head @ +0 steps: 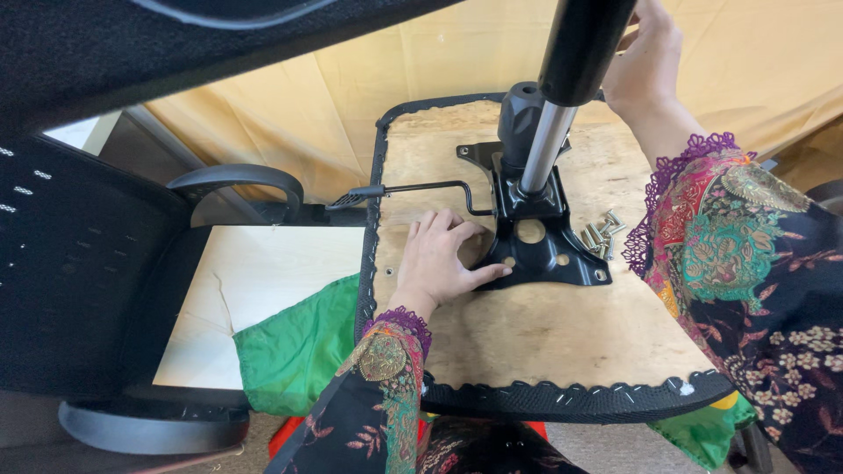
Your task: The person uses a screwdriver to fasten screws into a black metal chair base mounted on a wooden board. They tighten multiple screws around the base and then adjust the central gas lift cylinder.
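Here, left hand (443, 257) on bracket (540, 241) (black)

Soft, even indoor light fills my feed; the pale wooden seat underside (544, 333) reads bright and clean. A bright streak of glare runs down the chrome gas cylinder (544, 145). Only faint shadows sit under the left hand (439, 259) and beside the black metal plate (536, 246). The dark mesh backrest (79, 263) at the left edge loses detail, slightly soft and stretched by the wide lens.
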